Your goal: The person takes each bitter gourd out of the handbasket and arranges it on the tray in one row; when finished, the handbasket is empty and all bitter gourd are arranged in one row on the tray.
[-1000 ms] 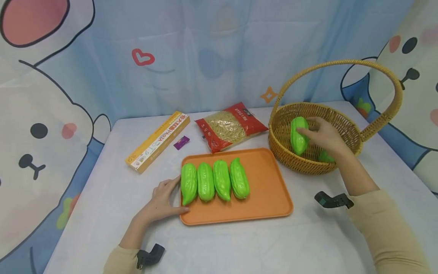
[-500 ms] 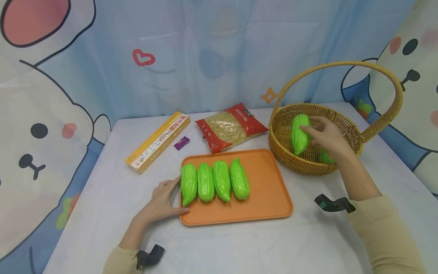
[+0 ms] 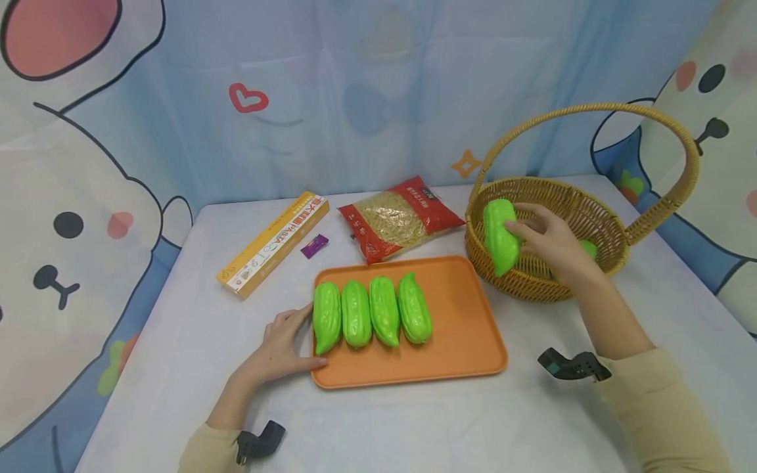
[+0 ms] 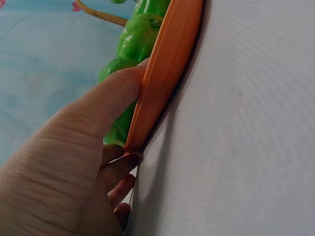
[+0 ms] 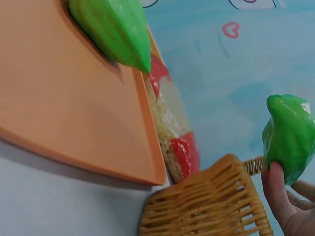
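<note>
In the head view, my right hand [image 3: 550,240] pinches a green bitter melon [image 3: 501,236] upright over the left rim of the wicker basket [image 3: 591,203]. The right wrist view shows that bitter melon [image 5: 290,137] above the basket, thumb in front. Another green bitter melon [image 3: 588,249] lies in the basket, partly hidden by my arm. My left hand [image 3: 284,348] grips the left edge of the orange tray [image 3: 461,328], its thumb over the rim. A row of several bitter melons [image 3: 356,315] fills the tray's left and middle; the right part is bare.
A red bag of pasta [image 3: 396,220] lies behind the tray. To its left are a yellow pasta box [image 3: 272,246] and a small purple wrapped sweet [image 3: 314,246]. The basket's tall handle [image 3: 603,108] arches above it. A printed curtain [image 3: 367,98] hangs behind the table.
My right hand has brought the bitter melon leftward, from inside the basket to over its left rim. More of the other bitter melon in the basket shows. My left hand stays on the tray.
</note>
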Demonstrator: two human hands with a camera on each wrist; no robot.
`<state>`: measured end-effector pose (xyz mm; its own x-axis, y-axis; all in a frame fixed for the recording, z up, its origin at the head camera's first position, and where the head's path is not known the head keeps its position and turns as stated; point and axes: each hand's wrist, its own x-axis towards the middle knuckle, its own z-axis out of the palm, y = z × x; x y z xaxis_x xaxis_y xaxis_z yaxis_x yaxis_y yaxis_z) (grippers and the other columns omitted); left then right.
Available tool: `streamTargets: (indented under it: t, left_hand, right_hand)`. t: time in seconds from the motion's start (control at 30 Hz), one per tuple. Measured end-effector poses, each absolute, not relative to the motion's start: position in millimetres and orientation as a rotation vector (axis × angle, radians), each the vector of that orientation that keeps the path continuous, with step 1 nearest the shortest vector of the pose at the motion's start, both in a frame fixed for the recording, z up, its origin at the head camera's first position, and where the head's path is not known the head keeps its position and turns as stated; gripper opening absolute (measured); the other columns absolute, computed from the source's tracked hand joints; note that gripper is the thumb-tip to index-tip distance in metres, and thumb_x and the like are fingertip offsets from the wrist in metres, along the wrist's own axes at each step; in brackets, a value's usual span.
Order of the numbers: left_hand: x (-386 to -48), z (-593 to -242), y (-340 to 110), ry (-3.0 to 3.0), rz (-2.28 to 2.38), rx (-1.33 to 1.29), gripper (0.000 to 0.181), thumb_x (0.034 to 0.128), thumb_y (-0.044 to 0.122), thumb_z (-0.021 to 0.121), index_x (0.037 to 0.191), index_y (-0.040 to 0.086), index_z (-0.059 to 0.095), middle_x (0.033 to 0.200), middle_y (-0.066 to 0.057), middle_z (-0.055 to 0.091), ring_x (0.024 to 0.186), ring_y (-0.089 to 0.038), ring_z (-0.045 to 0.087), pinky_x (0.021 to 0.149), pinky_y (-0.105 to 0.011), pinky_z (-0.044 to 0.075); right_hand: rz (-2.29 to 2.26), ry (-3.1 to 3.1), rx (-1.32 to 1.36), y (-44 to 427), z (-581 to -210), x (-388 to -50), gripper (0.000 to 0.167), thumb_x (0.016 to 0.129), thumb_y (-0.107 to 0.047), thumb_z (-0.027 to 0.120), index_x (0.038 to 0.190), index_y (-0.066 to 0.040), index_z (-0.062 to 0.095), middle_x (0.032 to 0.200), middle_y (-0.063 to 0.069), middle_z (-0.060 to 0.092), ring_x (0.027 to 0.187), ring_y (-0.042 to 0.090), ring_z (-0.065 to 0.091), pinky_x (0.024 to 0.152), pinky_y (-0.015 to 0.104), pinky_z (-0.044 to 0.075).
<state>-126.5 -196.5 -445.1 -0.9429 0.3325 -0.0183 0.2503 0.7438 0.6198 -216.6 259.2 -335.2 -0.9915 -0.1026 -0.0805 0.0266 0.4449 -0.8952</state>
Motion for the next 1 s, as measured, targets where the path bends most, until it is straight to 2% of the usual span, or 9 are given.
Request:
streamTargets:
  t: [0.1,0.17,0.37,0.47,0.63,0.87,1.0]
  left_hand:
    - [-126,-445,-197,2.817,0.969,0.477,0.106,0.0626,0.058,0.075,0.146,0.016,0.024,0.134,-0.009,0.041,0.125,-0.027,0.026,0.099,-0.051,0.023]
    - [-126,-445,-197,2.817,0.972,0.473,0.106,0.0623,0.058,0.075,0.146,0.016,0.025,0.134,-0.009,0.041,0.125,-0.027,0.026,0.099,-0.051,0.023]
    - [-126,-446,-197,2.818,0.966,0.461,0.106,0.0621,0.060,0.074,0.146,0.018,0.024,0.133,-0.009,0.041,0.124,-0.026,0.026,0.099,-0.053,0.023]
    - [-126,-446,-197,2.814,0.968,0.458,0.106,0.0621,0.060,0.074,0.146,0.019,0.024,0.133,-0.009,0.040,0.125,-0.026,0.026,0.099,-0.053,0.024]
    - [-126,-447,-197,2.816,0.971,0.460,0.106,0.0621,0.060,0.074,0.146,0.019,0.024,0.133,-0.008,0.040,0.125,-0.026,0.026,0.099,-0.052,0.024]
    - [-126,-446,-197,2.819,0.967,0.458,0.106,0.0622,0.059,0.074,0.146,0.019,0.024,0.133,-0.009,0.041,0.124,-0.026,0.027,0.099,-0.053,0.025]
    - [-126,-446,-196,2.821,0.962,0.459,0.106,0.0621,0.058,0.075,0.146,0.018,0.024,0.133,-0.009,0.041,0.124,-0.026,0.027,0.099,-0.052,0.025]
  right_hand:
    - [-1.603,2.545,-0.091,253,-336,-213,0.074,0.088,-0.049,0.051,0.146,-0.014,0.020,0.139,0.021,0.033,0.115,0.024,0.043,0.080,0.025,0.046]
    - [-1.613,2.534,-0.102,249,-337,-210,0.072,0.088,-0.049,0.052,0.145,-0.015,0.023,0.139,0.018,0.034,0.118,0.025,0.041,0.079,0.023,0.045]
    - [-1.634,2.503,-0.205,238,-342,-203,0.067,0.091,-0.042,0.052,0.144,-0.012,0.025,0.135,0.022,0.038,0.104,0.013,0.049,0.073,0.022,0.047]
    - [-1.646,2.458,-0.229,231,-346,-198,0.067,0.091,-0.041,0.053,0.144,-0.010,0.024,0.134,0.023,0.040,0.100,0.011,0.052,0.074,0.023,0.048]
    - [-1.633,2.397,-0.248,216,-357,-192,0.067,0.091,-0.039,0.054,0.143,-0.011,0.025,0.135,0.022,0.039,0.105,0.020,0.051,0.077,0.026,0.048]
    - [-1.599,2.387,-0.323,204,-376,-190,0.062,0.093,-0.030,0.054,0.142,-0.006,0.027,0.130,0.024,0.042,0.110,0.031,0.046,0.075,0.032,0.048]
    - [-1.550,2.405,-0.311,199,-387,-189,0.063,0.092,-0.031,0.054,0.142,-0.005,0.025,0.130,0.025,0.040,0.115,0.036,0.042,0.080,0.037,0.047]
